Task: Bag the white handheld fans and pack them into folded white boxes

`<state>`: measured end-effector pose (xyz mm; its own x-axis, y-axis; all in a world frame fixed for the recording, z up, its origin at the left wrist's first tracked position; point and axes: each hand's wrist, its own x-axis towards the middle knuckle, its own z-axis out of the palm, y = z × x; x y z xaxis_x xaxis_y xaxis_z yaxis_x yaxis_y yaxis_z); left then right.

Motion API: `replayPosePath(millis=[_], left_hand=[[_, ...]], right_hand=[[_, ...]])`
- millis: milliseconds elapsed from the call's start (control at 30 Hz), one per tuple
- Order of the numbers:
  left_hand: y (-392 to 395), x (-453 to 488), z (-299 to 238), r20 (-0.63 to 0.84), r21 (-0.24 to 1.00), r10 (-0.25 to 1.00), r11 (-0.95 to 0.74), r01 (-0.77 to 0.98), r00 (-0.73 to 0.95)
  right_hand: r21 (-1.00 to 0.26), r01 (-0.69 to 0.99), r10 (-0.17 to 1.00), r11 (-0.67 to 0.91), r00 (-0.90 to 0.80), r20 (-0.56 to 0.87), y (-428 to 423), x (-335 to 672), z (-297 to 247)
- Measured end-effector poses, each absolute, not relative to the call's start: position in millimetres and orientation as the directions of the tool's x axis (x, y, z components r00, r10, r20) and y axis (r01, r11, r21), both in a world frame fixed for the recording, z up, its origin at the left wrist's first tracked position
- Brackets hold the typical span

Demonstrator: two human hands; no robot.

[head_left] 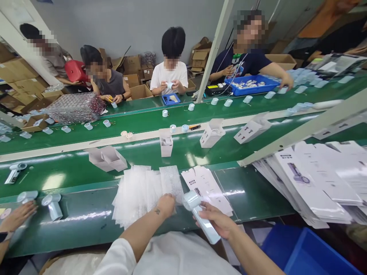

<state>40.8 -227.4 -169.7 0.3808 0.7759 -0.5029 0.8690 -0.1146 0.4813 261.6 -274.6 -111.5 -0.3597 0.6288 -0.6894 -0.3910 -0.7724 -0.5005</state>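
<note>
In the head view, my right hand is wrapped round the handle of a light-blue handheld fan, its round head tilted up toward the left. My left hand is closed at the lower edge of a translucent bubble wrap bag; the fingertips are partly hidden. That bag lies on the right side of a fanned-out pile of bubble wrap bags. Just beyond the fan, flat white printed boxes are spread on the green bench.
Open white boxes stand on the green conveyor belt. At left, a co-worker's hand touches a fan beside another fan. Stacked flat cartons lie right, above a blue bin. Several people sit across the line.
</note>
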Motion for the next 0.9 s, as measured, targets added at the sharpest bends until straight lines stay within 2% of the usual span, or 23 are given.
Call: replayPosePath(millis=[133,267,400,500,567,633,700,767,900], left_hand=[[-226.5,36.2,-157.0,-0.438,0.655,0.833,0.038,0.754,0.338],[-233.6,26.7,-140.1,-0.376,0.836,0.864,0.161,0.525,0.334],[-239.1,15.5,-126.2,-0.315,0.915,0.919,0.227,0.334,0.237],[-242.0,11.2,-113.7,-0.248,0.947,0.953,0.201,0.25,0.175],[-245.5,8.5,-105.6,-0.161,0.962,0.972,0.116,0.249,0.17],[-250.8,4.3,-100.4,0.011,0.943,0.981,-0.074,0.325,0.193],[-257.3,0.1,-99.0,0.213,0.843,0.943,-0.31,0.44,0.257],[-263.2,-0.1,-99.5,0.344,0.709,0.878,-0.476,0.521,0.334],[-266.2,16.2,-93.3,0.432,0.511,0.726,-0.686,0.518,0.535]], right_hand=[[-0.436,-0.365,0.568,-0.822,-0.492,-0.66,-276.9,250.9,-116.8],[-0.443,-0.34,0.554,-0.83,-0.603,-0.575,-273.1,228.9,-113.4],[-0.501,-0.291,0.569,-0.815,-0.561,-0.6,-269.4,217.6,-105.6],[-0.534,-0.251,0.582,-0.807,-0.491,-0.649,-271.2,216.2,-100.1],[-0.549,-0.265,0.604,-0.793,-0.467,-0.646,-272.8,215.3,-96.0],[-0.549,-0.313,0.631,-0.775,-0.43,-0.646,-273.3,214.0,-91.5],[-0.546,-0.37,0.658,-0.752,-0.365,-0.658,-272.5,211.7,-87.2],[-0.552,-0.412,0.68,-0.725,-0.302,-0.668,-271.2,207.6,-83.9],[-0.554,-0.427,0.688,-0.714,-0.285,-0.667,-271.0,192.6,-84.1]])
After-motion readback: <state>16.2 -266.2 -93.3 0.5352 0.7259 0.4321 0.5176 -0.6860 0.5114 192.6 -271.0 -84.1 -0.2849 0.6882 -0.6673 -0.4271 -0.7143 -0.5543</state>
